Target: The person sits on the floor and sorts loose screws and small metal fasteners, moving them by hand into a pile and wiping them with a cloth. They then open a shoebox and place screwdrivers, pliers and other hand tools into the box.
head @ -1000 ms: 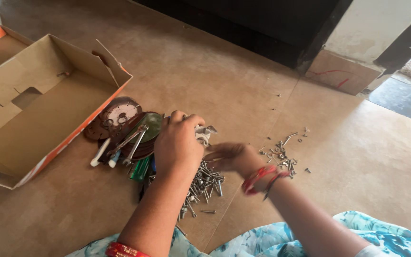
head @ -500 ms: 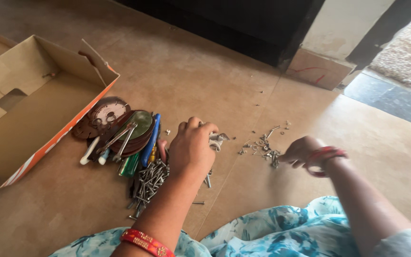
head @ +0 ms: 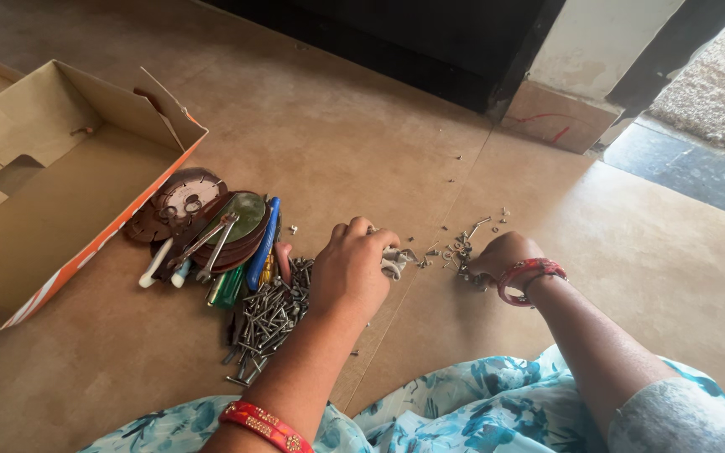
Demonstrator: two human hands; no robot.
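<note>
My left hand [head: 350, 270] rests knuckles-up on the floor, its fingertips curled around a small white-grey piece [head: 394, 262]. Just left of that hand lies a heap of long metal screws [head: 263, 323]. My right hand [head: 503, 254], with a red bangle at the wrist, sits curled at the right edge of a small scatter of nuts and short screws [head: 461, 245]. Its fingers are hidden behind the back of the hand, so I cannot see whether it holds anything.
An open cardboard box [head: 69, 197] with an orange edge stands at the left. Beside it lie round cutting discs [head: 179, 201], a green disc [head: 247, 211], spanners [head: 207, 243], a blue-handled tool [head: 266, 242] and a green screwdriver [head: 228, 289]. A wall corner [head: 560, 117] stands beyond.
My right hand went from the long-screw heap out to the right, then came back a little to the small scatter. The left hand stayed curled on the white-grey piece. The camera shifted slightly.
</note>
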